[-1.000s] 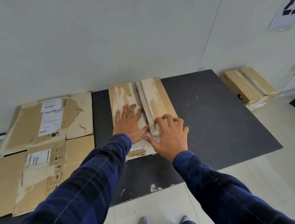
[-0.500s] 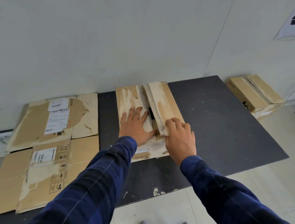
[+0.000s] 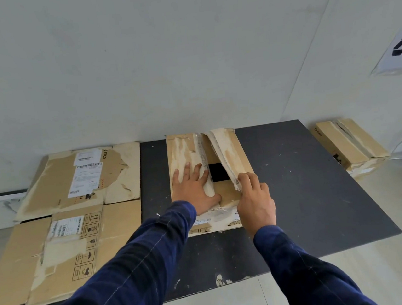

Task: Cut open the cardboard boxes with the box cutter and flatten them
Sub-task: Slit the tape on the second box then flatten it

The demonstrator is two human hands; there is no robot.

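Where the 2 dark blue sleeves (image 3: 133, 273) reach out over the pale floor, the black mat (image 3: 301, 203) begins, and the cardboard box (image 3: 210, 222) stands on it near the middle. The left grip (image 3: 194, 190) lies flat on the box's left top flap (image 3: 182, 152), fingers straight and spread, pressing down. Just right of it, the right grip (image 3: 255, 201) pinches the near end of the right top flap (image 3: 229, 149) between thumb and curled fingers. That flap is tilted up, and a dark gap (image 3: 218, 172) shows between the 2 flaps. The box lies directly under both grips, its labelled near face toward the person. Left of the box lie the near flattened carton (image 3: 63, 253) and, beyond it, the far flattened carton (image 3: 80, 176), which reaches the wall. At the far right, off the mat, a second box (image 3: 349, 145) sits beside the wall.
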